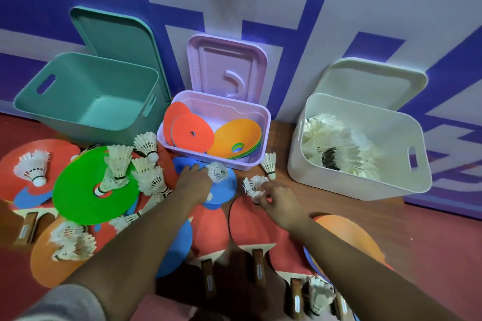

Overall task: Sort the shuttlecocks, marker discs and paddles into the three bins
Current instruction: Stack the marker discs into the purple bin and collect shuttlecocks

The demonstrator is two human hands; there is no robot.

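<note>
The shuttlecock (254,186) in my right hand (277,202) lay just in front of the lilac bin (263,122), between the blue disc (227,190) and the white bin (339,180). I judged it very light, its feather skirt splayed and easily crushed, so the firm cork end was the place to take it. My right fingers (263,199) were closed in a pinch around its near end; whether they met cork or feathers I could not tell. A second shuttlecock (217,171) sat on the blue disc at my left fingertips (191,168). My left hand (194,185) lay flat and spread on that disc, clamped on nothing that I could see. The disc I judged thin, flexible and slick, best lifted by its rim. The white bin, at right, already held a mass of shuttlecocks; the lilac bin held orange and red discs; the teal bin (86,117), at left, looked empty. Paddles (250,219) lay nearest me, handles toward me.
</note>
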